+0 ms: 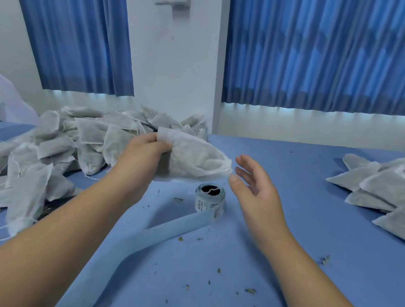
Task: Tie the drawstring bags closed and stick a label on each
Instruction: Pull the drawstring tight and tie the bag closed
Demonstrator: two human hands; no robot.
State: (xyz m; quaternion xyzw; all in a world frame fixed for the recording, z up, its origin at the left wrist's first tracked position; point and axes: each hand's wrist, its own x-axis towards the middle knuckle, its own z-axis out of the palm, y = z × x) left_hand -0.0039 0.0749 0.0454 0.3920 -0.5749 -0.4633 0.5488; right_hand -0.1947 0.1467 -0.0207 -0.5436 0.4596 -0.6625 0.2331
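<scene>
I see a filled white gauze drawstring bag raised sideways in the air, near the upright pale roll of labels.

A blue table carries a bag pile far left, another pile right, a label roll centre, and scattered crumbs near.

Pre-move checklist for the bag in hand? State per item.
1. Grip: ok, left hand holds the bag by one end.
2. Free hand: ok, right hand is open and empty, by the bag's other end.
3. Drawstring tied: cannot tell, no string shows on this bag.
4. Label on bag: cannot tell; none on the side shown, which is blurred.
5. Labels at hand: ok, label roll stands on the table below the bag, strip trailing toward the person.
6. Piles kept apart: ok, left pile and right pile lie well apart.
</scene>
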